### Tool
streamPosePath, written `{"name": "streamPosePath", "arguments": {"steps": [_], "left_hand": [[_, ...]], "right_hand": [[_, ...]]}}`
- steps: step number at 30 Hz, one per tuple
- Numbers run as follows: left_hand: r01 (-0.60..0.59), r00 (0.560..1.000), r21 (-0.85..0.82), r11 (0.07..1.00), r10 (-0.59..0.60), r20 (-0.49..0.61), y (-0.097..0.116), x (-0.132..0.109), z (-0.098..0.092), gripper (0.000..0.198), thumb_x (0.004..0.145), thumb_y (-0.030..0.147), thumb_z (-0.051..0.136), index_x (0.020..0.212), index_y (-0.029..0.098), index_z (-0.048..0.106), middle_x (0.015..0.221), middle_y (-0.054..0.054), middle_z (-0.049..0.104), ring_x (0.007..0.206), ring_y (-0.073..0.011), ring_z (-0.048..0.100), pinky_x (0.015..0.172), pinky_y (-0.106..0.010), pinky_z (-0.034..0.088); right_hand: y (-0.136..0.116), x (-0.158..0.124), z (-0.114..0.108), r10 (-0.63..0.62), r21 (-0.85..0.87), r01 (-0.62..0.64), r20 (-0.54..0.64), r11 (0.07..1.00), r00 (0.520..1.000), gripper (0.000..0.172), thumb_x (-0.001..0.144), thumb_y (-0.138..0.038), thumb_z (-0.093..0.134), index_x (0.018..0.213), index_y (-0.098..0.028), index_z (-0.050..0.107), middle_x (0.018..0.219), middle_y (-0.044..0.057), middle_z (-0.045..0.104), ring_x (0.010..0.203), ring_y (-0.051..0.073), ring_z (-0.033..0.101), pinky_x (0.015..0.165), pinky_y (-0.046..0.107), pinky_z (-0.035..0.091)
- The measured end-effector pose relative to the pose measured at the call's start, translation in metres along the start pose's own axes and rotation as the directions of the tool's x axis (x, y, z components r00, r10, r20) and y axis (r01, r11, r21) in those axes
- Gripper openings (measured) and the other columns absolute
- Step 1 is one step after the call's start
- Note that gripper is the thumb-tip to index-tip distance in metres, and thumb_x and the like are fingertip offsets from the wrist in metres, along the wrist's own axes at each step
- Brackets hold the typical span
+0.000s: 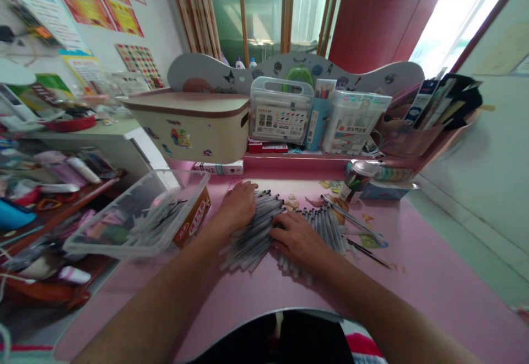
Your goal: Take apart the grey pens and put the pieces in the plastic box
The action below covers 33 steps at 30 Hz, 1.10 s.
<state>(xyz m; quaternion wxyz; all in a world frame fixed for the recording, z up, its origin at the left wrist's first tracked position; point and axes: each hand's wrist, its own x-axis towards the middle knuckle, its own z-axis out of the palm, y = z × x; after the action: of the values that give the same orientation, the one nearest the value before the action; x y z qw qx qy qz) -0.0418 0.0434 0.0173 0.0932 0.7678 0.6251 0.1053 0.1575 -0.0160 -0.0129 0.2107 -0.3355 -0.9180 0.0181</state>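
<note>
A large bundle of thin grey pen refills (258, 231) with dark tips lies on the pink desk (256, 309), fanned out side by side. My left hand (239, 205) rests against the far left side of this bundle, fingers stretched forward. Over the middle lies my right hand (295, 237), its fingers spread and bent across the refills; its thumb is hard to make out. To its right, another group of pen refills (326, 226) sticks out from beside and under the hand. A few loose pens (367, 251) lie farther right.
At left, a clear plastic box (136, 251) holds more thin sticks, with a brown carton (192, 218) at its side. A lidded cream bin (198, 132), marker cases (281, 113) and a pen holder (413, 138) line the back. A can (357, 179) stands at right.
</note>
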Motion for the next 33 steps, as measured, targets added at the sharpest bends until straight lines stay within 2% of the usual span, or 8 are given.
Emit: {"name": "streamPosePath", "arguments": {"steps": [4, 7, 11, 15, 19, 22, 27, 33], "left_hand": [[0.156, 0.986, 0.032, 0.987, -0.158, 0.052, -0.019, 0.025, 0.016, 0.056, 0.091, 0.043, 0.038, 0.14, 0.016, 0.044, 0.149, -0.019, 0.044, 0.139, -0.0365, 0.035, 0.107, -0.055, 0.031], [0.182, 0.978, 0.04, 0.982, -0.185, 0.092, -0.031, 0.029, 0.025, 0.063, 0.09, 0.052, 0.033, 0.138, 0.013, 0.047, 0.147, -0.021, 0.045, 0.137, -0.0382, 0.037, 0.105, -0.054, 0.032], [0.096, 0.988, 0.025, 0.995, -0.098, 0.117, -0.035, 0.027, 0.029, 0.056, 0.092, 0.049, 0.031, 0.13, 0.015, 0.054, 0.142, -0.017, 0.051, 0.135, -0.0313, 0.041, 0.109, -0.045, 0.028], [-0.046, 0.991, -0.026, 0.999, 0.049, 0.125, -0.022, 0.025, 0.029, 0.049, 0.095, 0.039, 0.029, 0.131, 0.017, 0.054, 0.139, -0.013, 0.056, 0.132, -0.0244, 0.046, 0.111, -0.041, 0.025], [-0.161, 0.977, -0.077, 0.984, 0.17, 0.13, -0.006, 0.025, 0.028, 0.049, 0.094, 0.038, 0.031, 0.133, 0.017, 0.052, 0.139, -0.011, 0.056, 0.129, -0.023, 0.049, 0.11, -0.04, 0.028], [-0.224, 0.962, -0.104, 0.969, 0.237, 0.138, -0.002, 0.027, 0.027, 0.048, 0.093, 0.037, 0.034, 0.134, 0.018, 0.053, 0.138, -0.01, 0.058, 0.127, -0.0235, 0.05, 0.109, -0.039, 0.031], [-0.24, 0.958, -0.119, 0.963, 0.255, 0.128, -0.005, 0.028, 0.027, 0.05, 0.091, 0.035, 0.038, 0.134, 0.015, 0.053, 0.138, -0.013, 0.057, 0.126, -0.0263, 0.052, 0.108, -0.04, 0.034], [-0.236, 0.96, -0.142, 0.961, 0.253, 0.119, -0.005, 0.027, 0.025, 0.049, 0.092, 0.035, 0.037, 0.132, 0.014, 0.054, 0.137, -0.013, 0.058, 0.126, -0.0239, 0.053, 0.108, -0.034, 0.037]], "right_hand": [[0.0, 0.0, -0.001, 0.004, 0.002, -0.004, 0.001, 1.0, 1.0, 0.014, 0.085, -0.025, 0.068, 0.098, -0.021, 0.07, 0.106, 0.008, 0.063, 0.098, 0.023, 0.056, 0.088, 0.039, 0.045], [0.0, -0.001, 0.0, -0.001, 0.004, 0.001, -0.009, 1.0, 1.0, 0.013, 0.086, -0.025, 0.067, 0.098, -0.021, 0.07, 0.106, 0.008, 0.063, 0.099, 0.023, 0.056, 0.088, 0.039, 0.045], [-0.001, -0.001, 0.001, 0.017, -0.016, -0.017, 0.007, 1.0, 1.0, 0.011, 0.086, -0.026, 0.068, 0.095, -0.02, 0.069, 0.106, 0.008, 0.063, 0.099, 0.024, 0.055, 0.088, 0.039, 0.045], [-0.002, 0.001, 0.003, 0.054, -0.048, -0.053, 0.025, 0.997, 0.998, 0.012, 0.084, -0.027, 0.069, 0.095, -0.02, 0.068, 0.106, 0.008, 0.063, 0.099, 0.025, 0.055, 0.087, 0.04, 0.045], [-0.004, 0.001, 0.005, 0.081, -0.044, -0.08, 0.02, 0.996, 0.997, 0.015, 0.083, -0.027, 0.071, 0.096, -0.019, 0.067, 0.108, 0.009, 0.062, 0.101, 0.025, 0.053, 0.09, 0.041, 0.044], [-0.005, 0.001, 0.004, 0.099, -0.026, -0.099, 0.016, 0.995, 0.995, 0.016, 0.083, -0.026, 0.071, 0.096, -0.018, 0.067, 0.109, 0.01, 0.061, 0.103, 0.025, 0.053, 0.091, 0.041, 0.044], [-0.004, -0.001, 0.001, 0.097, 0.002, -0.097, 0.019, 0.995, 0.995, 0.02, 0.081, -0.027, 0.072, 0.098, -0.017, 0.066, 0.113, 0.011, 0.06, 0.104, 0.026, 0.053, 0.092, 0.042, 0.044], [0.0, -0.003, 0.002, 0.087, 0.013, -0.087, 0.012, 0.996, 0.996, 0.018, 0.082, -0.028, 0.072, 0.095, -0.017, 0.065, 0.112, 0.01, 0.059, 0.104, 0.025, 0.053, 0.093, 0.042, 0.044]]}}
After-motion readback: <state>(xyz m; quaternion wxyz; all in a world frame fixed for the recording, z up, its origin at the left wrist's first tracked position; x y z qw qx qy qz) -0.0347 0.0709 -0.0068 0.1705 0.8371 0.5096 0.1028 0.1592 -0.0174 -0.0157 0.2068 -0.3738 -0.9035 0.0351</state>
